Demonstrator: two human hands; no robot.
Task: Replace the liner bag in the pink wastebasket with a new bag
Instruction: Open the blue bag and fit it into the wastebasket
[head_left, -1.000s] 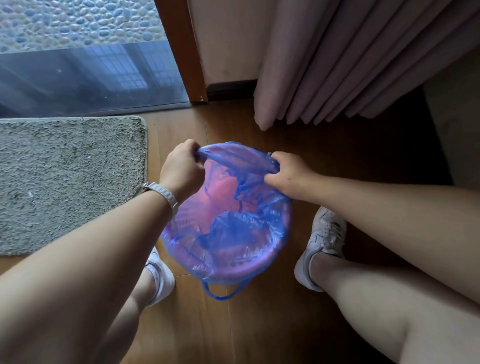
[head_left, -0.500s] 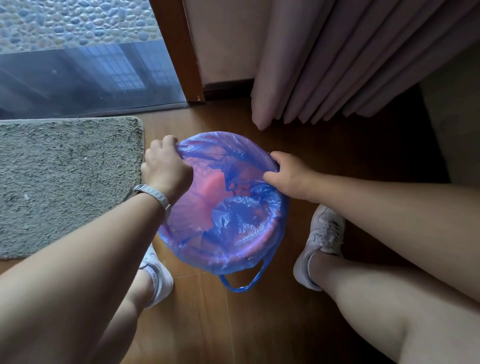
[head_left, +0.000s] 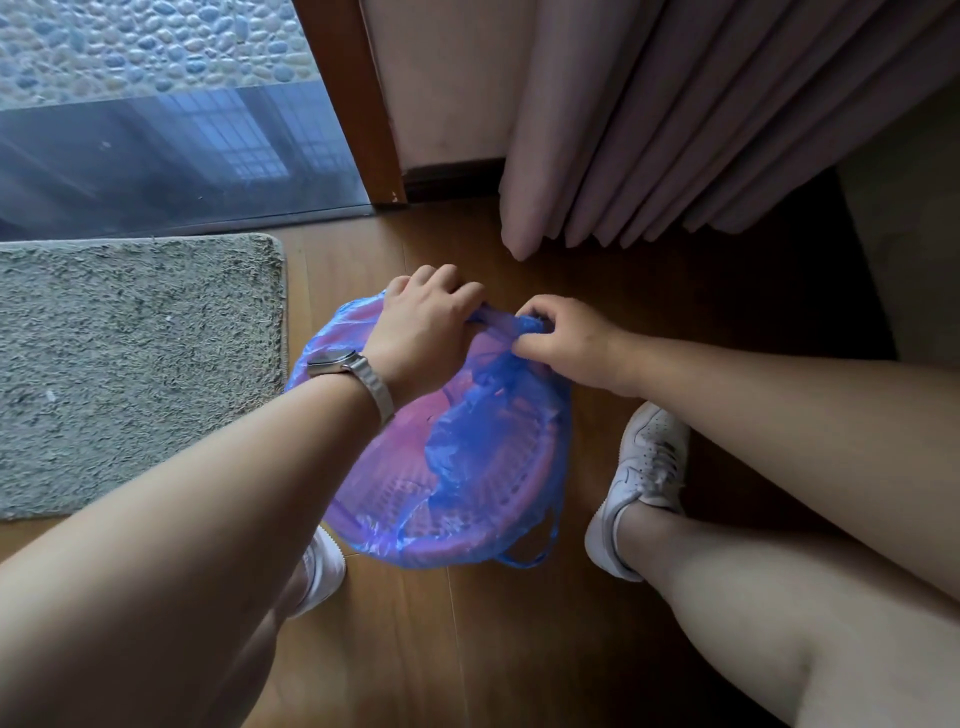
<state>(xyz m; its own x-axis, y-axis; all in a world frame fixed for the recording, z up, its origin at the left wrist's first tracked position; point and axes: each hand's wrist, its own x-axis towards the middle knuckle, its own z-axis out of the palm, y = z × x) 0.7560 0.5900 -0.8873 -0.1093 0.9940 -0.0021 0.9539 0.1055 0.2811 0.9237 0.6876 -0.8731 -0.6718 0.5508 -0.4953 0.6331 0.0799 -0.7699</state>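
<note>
Blue film, thin and limp, is what we handle: the liner bag (head_left: 483, 447) drapes over the pink wastebasket (head_left: 447, 540) on the wooden floor (head_left: 519, 649) between our shoes. Our left hand (head_left: 421, 332) and right hand (head_left: 566, 343) both pinch its gathered far edge. It looks light, slippery and easily torn, so we should grip bunched folds or the loop handle (head_left: 540, 551).
</note>
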